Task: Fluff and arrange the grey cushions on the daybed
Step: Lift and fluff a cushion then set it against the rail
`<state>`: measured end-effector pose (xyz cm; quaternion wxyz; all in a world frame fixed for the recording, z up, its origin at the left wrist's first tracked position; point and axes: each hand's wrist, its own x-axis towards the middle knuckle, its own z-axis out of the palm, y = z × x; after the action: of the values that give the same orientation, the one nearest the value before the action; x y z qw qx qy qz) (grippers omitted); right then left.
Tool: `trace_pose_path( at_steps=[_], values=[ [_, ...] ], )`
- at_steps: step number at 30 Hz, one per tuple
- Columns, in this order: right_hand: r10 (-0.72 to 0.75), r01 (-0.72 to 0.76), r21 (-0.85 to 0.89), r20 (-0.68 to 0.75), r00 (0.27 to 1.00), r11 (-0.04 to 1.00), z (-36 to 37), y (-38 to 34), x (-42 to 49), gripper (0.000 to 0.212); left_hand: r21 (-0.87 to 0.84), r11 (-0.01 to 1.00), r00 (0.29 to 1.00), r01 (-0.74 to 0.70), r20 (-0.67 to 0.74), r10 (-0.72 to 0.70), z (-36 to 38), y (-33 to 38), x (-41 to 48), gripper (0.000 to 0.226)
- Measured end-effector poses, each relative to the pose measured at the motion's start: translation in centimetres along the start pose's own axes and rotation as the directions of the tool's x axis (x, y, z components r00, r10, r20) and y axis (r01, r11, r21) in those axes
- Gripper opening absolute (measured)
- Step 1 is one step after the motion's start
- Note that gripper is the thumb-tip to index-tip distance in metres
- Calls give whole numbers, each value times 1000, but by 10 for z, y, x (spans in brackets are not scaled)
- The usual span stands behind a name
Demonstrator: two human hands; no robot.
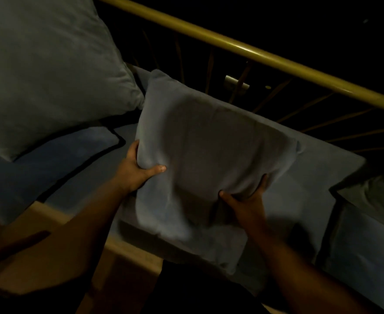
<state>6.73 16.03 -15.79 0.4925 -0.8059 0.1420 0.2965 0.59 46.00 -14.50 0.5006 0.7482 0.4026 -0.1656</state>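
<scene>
A grey cushion (209,141) is held up over the daybed seat (311,168), tilted toward the back rail. My left hand (139,171) grips its left edge, thumb on the front face. My right hand (247,198) grips its lower right edge from below, fingers curled into the fabric. A larger grey cushion (44,64) leans at the upper left, its corner almost touching the held one. The scene is dim and the held cushion's lower part is blurred.
A brass-coloured rail (265,55) with thin spindles runs diagonally behind the seat. Blue-grey seat pads with dark piping (80,166) lie below. Part of another cushion (376,196) shows at the right edge. The daybed's pale front edge (129,250) is near my arms.
</scene>
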Motion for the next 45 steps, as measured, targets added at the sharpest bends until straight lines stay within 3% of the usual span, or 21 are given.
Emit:
trace_pose_path(
  at_steps=[10, 18, 24, 31, 35, 45],
  values=[
    [32, -31, 35, -37, 999, 999, 41, 14, -61, 132, 127, 992, 997, -24, -70, 33, -44, -14, -37, 111],
    [120, -121, -5, -121, 985, 993, 49, 11, -95, 135, 130, 991, 999, 20, 25, -24, -43, -39, -56, 117],
    [37, -45, -52, -147, 988, 998, 54, -12, -80, 134, 88, 996, 999, 6, 37, -9, -56, -40, -57, 115],
    [118, -117, -138, -3, 993, 984, 61, 7, -94, 129, -2, 999, 996, 44, 83, -43, -51, -85, -80, 114],
    [105, -92, -280, 30, 994, 956, 81, -4, -85, 136, 39, 999, 999, 31, 40, -32, -63, -87, -66, 104],
    [180, -173, -250, 2, 984, 953, 88, 24, -121, 137, 363, 930, 984, -55, 175, -11, -62, -68, -42, 121]
  ],
)
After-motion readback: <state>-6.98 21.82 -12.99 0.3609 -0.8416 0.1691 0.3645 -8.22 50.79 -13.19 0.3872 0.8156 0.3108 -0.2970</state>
